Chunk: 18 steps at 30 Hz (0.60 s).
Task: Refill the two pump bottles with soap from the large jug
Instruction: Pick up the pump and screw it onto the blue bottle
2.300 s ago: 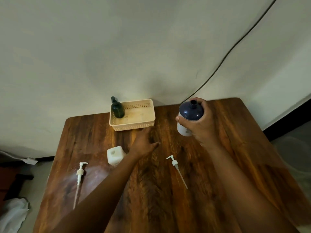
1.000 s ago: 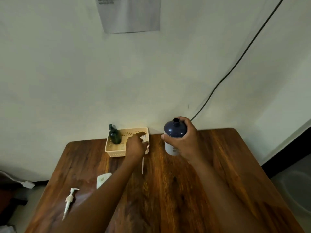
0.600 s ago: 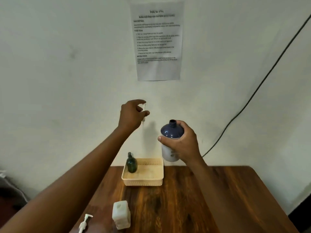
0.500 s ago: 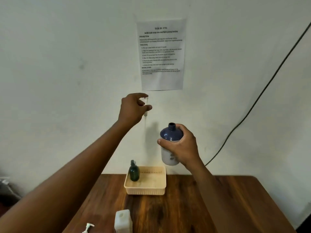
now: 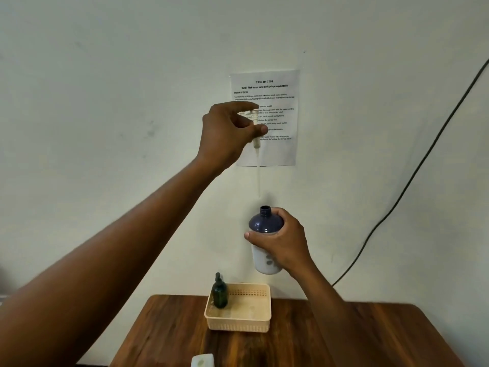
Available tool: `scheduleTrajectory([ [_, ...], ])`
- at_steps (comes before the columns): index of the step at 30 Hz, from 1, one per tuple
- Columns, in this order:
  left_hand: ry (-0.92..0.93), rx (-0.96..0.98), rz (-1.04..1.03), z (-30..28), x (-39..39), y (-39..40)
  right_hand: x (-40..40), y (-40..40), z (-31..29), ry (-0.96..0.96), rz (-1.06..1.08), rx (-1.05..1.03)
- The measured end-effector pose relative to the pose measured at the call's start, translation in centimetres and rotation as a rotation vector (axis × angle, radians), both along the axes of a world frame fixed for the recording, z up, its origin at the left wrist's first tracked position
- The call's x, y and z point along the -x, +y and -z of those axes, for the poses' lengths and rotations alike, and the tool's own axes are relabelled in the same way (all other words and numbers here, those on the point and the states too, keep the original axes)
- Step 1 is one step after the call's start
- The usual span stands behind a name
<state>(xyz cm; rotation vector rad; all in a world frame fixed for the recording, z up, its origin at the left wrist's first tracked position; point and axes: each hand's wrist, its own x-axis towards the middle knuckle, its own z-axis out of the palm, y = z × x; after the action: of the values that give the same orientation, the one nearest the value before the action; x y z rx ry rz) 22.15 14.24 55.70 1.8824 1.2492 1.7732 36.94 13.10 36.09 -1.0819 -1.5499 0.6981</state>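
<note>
Both hands have risen well above the worktop (image 5: pixel 330 337) since the earlier frame. The right hand (image 5: pixel 284 242) grips the uncapped blue-topped pump bottle (image 5: pixel 266 223) around its shoulder; the left hand (image 5: pixel 230 133) pinches the light pump head (image 5: pixel 255 128), its thin, likely flexible tube dangling just above the neck. The jug (image 5: pixel 202 361) sits at the frame's bottom edge.

Two bare forearms, no sleeves anywhere up to the frame edge. No rings, watch, bracelet or gloves on left hand (image 5: pixel 228 133) or right hand (image 5: pixel 284 242). Short, unpainted nail on the right thumb. Nothing else of the body in view.
</note>
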Motion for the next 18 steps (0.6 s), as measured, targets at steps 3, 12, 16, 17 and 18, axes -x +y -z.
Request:
scheduleTrajectory([
  [3, 0.015, -0.01, 0.009, 0.4, -0.7, -0.4, 0.2, -0.2, -0.2, -0.005, 0.003, -0.003],
  [12, 0.073, -0.017, -0.006, 3.0, -1.2, -1.6, 0.2, -0.6, -0.9, -0.025, 0.013, -0.021],
  [16, 0.069, 0.004, -0.011, 5.1, -1.3, -2.1, 0.3, -0.6, -1.3, -0.038, 0.032, -0.01],
  [17, 0.067, 0.017, -0.009, 5.6, -1.3, -2.2, 0.4, -0.5, -1.4, -0.039, 0.036, -0.005],
  [18, 0.069, 0.032, -0.009, 6.1, -1.4, -2.3, 0.4, -0.5, -1.5, -0.041, 0.04, -0.001],
])
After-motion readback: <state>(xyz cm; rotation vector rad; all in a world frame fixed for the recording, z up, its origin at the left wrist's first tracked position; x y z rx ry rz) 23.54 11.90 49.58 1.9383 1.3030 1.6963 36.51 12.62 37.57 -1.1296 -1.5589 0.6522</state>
